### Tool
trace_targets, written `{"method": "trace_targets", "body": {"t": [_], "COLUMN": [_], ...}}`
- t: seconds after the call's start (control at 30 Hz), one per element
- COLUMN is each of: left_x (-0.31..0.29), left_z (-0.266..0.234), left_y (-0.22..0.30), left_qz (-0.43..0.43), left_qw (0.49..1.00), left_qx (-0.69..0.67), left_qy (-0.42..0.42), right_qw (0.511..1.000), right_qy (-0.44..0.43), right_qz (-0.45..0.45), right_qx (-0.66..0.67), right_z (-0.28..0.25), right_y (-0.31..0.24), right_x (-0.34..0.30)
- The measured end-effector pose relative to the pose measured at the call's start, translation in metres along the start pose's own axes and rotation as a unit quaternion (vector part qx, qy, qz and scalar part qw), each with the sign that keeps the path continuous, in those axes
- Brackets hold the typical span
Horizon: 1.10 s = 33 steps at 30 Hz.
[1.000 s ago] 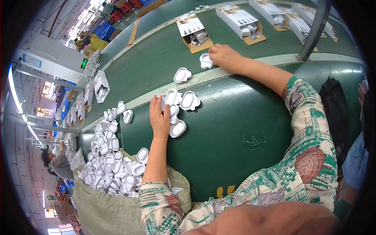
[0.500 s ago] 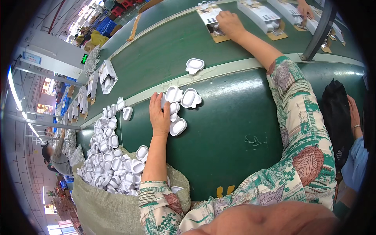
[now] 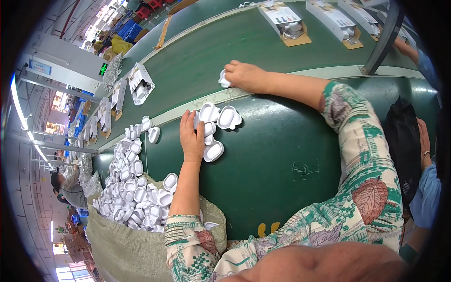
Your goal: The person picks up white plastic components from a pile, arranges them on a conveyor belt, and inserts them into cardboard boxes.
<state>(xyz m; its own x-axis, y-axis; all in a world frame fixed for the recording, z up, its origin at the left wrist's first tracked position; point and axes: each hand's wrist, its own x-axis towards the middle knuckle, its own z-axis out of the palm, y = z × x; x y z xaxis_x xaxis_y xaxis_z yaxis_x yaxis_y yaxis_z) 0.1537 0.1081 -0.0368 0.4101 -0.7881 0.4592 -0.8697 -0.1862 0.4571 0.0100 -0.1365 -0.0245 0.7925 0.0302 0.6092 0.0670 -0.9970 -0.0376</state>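
Note:
My right hand (image 3: pixel 245 76) reaches to the near edge of the green conveyor belt, with fingers closed on a white plastic dish-shaped piece (image 3: pixel 224 80) with a rounded tab. My left hand (image 3: pixel 191 141) rests on the green table, fingers stretched out and thumb apart, against a small cluster of the same white pieces. In that cluster, one piece (image 3: pixel 229 117) lies at the right and another (image 3: pixel 213 152) nearest me. Part of a piece shows between the left fingers and thumb; the rest is hidden.
A woven sack (image 3: pixel 127 251) at the left spills a heap of white pieces (image 3: pixel 136 197) onto the table. Printed boxes with open flaps, such as one box (image 3: pixel 284 23), sit on the belt (image 3: pixel 197 61). A metal post (image 3: pixel 383 40) and a co-worker's arm (image 3: pixel 425 150) are at the right.
My right hand has left the box on the belt, come nearer and left, and taken hold of the lone white piece. Boxes on the belt have shifted right. My left hand has stayed put.

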Motion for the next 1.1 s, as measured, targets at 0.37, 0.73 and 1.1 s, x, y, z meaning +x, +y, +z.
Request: {"method": "trace_targets", "body": {"t": [0.37, 0.73, 1.1], "left_x": [0.006, 0.036, 0.032], "left_z": [-0.014, -0.118, -0.059], "left_y": [-0.033, -0.211, -0.153], "left_qz": [-0.010, -0.268, -0.136], "left_qw": [0.999, 0.924, 0.968], "left_qx": [0.052, 0.271, 0.202], "left_qy": [-0.001, 0.016, 0.059], "right_qw": [0.996, 0.995, 0.995], "right_qy": [0.046, 0.019, 0.044], "right_qz": [0.036, 0.073, 0.066], "right_qx": [-0.074, -0.058, -0.059], "right_z": [0.022, 0.007, 0.018], "right_y": [-0.009, -0.018, -0.025], "right_x": [0.011, 0.012, 0.025]}}
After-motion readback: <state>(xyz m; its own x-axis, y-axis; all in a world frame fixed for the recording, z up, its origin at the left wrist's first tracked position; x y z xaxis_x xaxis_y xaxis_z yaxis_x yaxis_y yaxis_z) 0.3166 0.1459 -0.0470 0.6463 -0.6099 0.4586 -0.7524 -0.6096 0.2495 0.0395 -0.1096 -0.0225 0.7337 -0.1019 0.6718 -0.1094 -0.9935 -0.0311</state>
